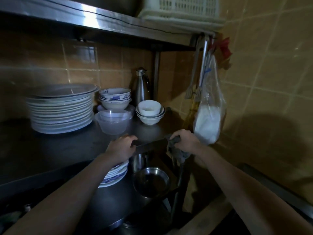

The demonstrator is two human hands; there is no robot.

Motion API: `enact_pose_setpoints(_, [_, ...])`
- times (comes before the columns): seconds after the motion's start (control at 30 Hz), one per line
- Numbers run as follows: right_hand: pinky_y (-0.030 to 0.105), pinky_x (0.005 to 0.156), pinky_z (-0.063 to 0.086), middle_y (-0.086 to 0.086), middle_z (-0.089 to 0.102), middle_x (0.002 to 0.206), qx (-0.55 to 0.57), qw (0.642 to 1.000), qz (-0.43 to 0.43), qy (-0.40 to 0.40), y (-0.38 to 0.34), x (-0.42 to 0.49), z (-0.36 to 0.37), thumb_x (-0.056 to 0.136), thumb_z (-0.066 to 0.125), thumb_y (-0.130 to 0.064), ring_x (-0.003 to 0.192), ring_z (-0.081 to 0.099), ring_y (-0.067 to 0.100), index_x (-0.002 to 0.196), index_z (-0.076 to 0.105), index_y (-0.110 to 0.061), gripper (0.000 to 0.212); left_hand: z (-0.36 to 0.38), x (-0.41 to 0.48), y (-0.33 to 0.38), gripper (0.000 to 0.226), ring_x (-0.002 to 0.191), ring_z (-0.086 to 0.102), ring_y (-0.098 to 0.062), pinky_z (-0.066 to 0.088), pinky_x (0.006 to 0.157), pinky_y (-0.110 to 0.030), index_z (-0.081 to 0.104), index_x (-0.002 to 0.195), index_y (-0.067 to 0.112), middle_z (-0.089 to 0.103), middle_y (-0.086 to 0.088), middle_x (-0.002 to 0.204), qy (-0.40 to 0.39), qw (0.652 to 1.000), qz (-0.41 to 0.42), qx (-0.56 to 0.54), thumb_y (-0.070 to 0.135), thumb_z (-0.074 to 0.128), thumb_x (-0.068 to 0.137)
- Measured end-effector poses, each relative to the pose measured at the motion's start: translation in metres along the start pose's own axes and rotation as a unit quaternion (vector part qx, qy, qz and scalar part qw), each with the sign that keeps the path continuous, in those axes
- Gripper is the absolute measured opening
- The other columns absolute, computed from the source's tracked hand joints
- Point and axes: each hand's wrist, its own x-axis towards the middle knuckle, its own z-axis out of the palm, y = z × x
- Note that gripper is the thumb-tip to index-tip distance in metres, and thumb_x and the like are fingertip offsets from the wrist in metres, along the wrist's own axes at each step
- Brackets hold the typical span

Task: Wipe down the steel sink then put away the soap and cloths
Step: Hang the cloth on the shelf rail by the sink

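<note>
My right hand (186, 141) grips a dark grey cloth (176, 150) at the right front corner of a steel shelf (76, 150). Part of the cloth hangs down below the shelf edge. My left hand (121, 146) rests on the same front edge, its fingers curled over the rim, holding no object. The sink and the soap are not in view.
On the shelf stand a tall stack of white plates (61, 109), stacked bowls (115, 99), a clear plastic container (112, 122), white bowls (149, 112) and a steel flask (141, 85). A plastic bag (209, 116) hangs at the right. Below sit plates (116, 173) and a steel bowl (151, 181).
</note>
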Motion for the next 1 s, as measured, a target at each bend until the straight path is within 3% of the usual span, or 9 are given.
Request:
enact_pose_setpoints(0.47, [0.034, 0.091, 0.050, 0.001, 0.060, 0.123, 0.019, 0.999, -0.040, 0.019, -0.044, 0.135, 0.035, 0.082, 0.055, -0.007, 0.114, 0.056, 0.021, 0.102, 0.067, -0.031, 0.033, -0.007, 0.055, -0.055, 0.049, 0.120, 0.049, -0.023, 0.042, 0.097, -0.039, 0.040, 0.135, 0.033, 0.047, -0.002, 0.135, -0.032, 0.998, -0.054, 0.020, 0.033, 0.053, 0.088])
enact_pose_setpoints(0.63, [0.036, 0.100, 0.047, 0.005, 0.053, 0.130, 0.004, 0.998, -0.059, 0.019, -0.040, 0.140, 0.058, 0.085, 0.051, 0.003, 0.119, 0.053, 0.022, 0.114, 0.064, -0.026, 0.042, -0.007, 0.054, -0.062, 0.045, 0.116, 0.053, -0.024, 0.044, 0.095, -0.040, 0.045, 0.130, 0.034, 0.050, -0.002, 0.133, -0.033, 0.998, -0.050, 0.016, 0.036, 0.055, 0.086])
enact_pose_setpoints(1.0, [0.035, 0.105, 0.038, -0.004, 0.046, 0.142, -0.050, 0.994, -0.075, 0.067, -0.033, 0.089, 0.048, 0.090, 0.052, -0.016, 0.127, 0.047, 0.022, 0.124, 0.060, -0.028, 0.037, -0.008, 0.017, -0.057, 0.030, 0.119, 0.048, -0.025, 0.039, 0.100, -0.040, 0.050, 0.122, 0.033, 0.049, -0.001, 0.133, -0.046, 0.997, -0.040, 0.037, 0.030, 0.046, 0.092])
